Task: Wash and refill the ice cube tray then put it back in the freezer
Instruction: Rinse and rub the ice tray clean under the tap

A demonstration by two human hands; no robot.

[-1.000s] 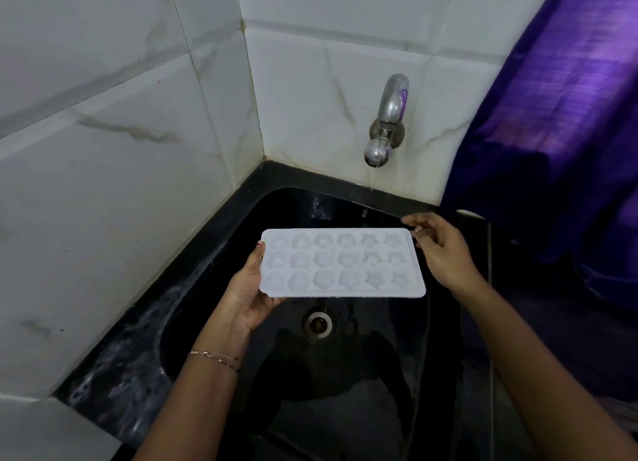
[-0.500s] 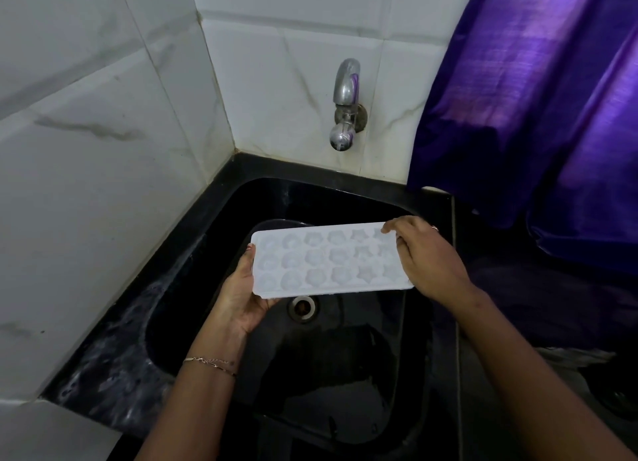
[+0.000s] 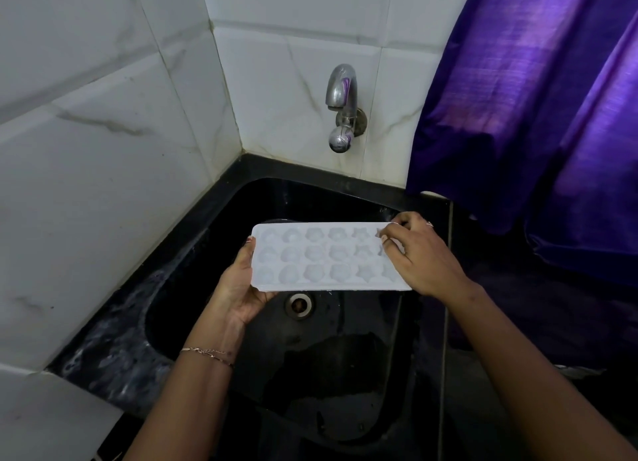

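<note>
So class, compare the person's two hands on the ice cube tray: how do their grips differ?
The left hand cups the ice cube tray at its left end from beneath, palm up; the right hand lies over the right end, palm down. The left wrist bears a bracelet; the right hand wears a ring. Both hold the tray above the sink.

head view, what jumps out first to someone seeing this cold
A white ice cube tray with shaped moulds is held level over a black sink, the left hand under its left end and the right hand on its right end. A chrome tap sticks out of the white tiled wall behind, and a purple curtain fills the right side.
</note>
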